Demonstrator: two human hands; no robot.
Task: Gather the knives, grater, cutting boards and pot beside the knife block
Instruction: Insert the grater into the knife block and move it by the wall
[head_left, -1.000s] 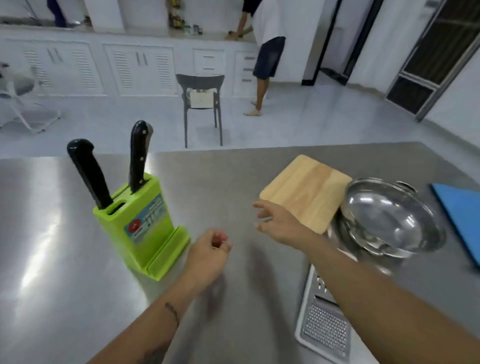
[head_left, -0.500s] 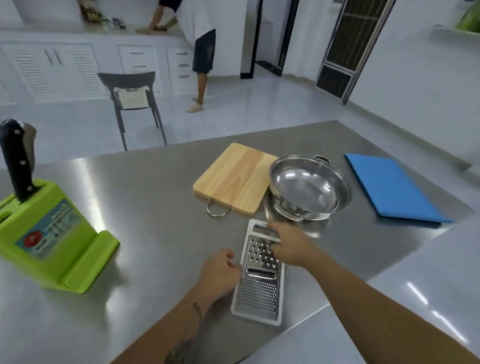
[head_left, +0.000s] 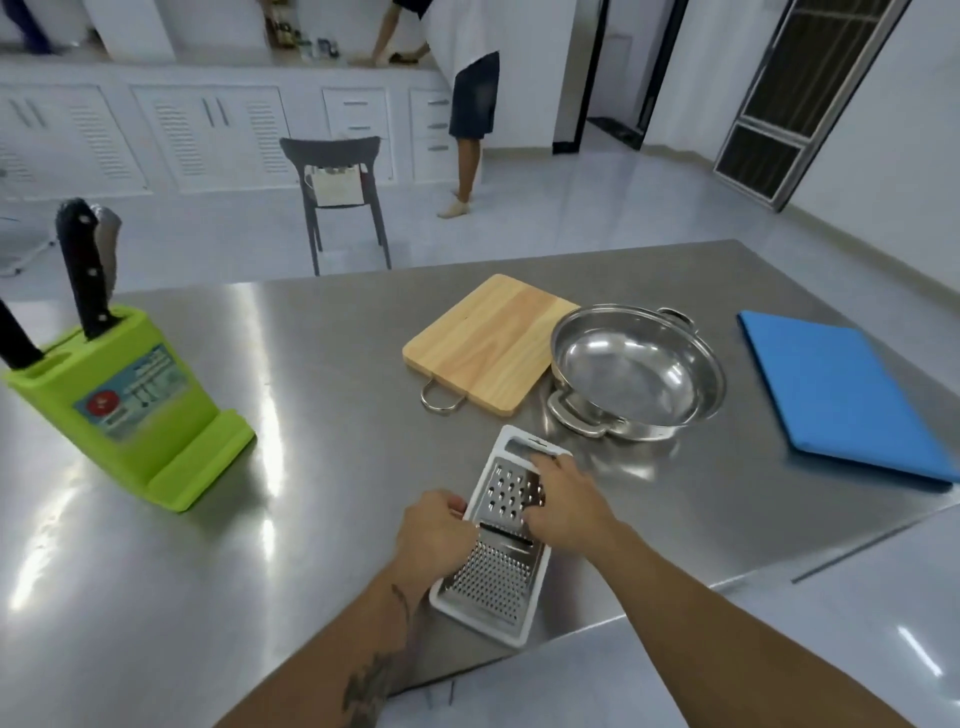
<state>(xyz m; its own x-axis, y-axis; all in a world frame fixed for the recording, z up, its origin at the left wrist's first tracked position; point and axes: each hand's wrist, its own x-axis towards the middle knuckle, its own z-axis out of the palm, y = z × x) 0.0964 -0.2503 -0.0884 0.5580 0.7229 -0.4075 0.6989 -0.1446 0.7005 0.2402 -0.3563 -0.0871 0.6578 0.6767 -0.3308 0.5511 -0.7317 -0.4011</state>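
Two bare hands meet on the flat white-framed steel grater (head_left: 498, 540), which lies close to the near edge of the brushed stainless steel table (head_left: 322, 374), its lower corner almost at the lip. The left hand (head_left: 434, 535) curls its fingers against the grater's left rim, and the right hand (head_left: 569, 501) lies over the upper right part with fingers bent onto the frame; whether either has truly clamped it I cannot tell, as the grater looks flat on the steel. Beyond the grater, the pale wooden cutting board with a metal ring handle (head_left: 491, 343) touches or nearly touches the shiny two-handled steel pot (head_left: 636, 371), whose near handle sits just beside the grater's top. Well apart to the right, the blue rectangular cutting board (head_left: 841, 395) reaches close to the table's right edge. The lime-green plastic knife block (head_left: 124, 405) stands far left with a wide bare stretch of steel between it and everything else (plenty of room there). Two black-handled knives (head_left: 83, 270) stand in its slots. Its front carries a blue label with a red round mark; the print is too blurred to read. Past the far edge stand a grey chair (head_left: 337, 197) and a person (head_left: 470, 104) at white cabinets.
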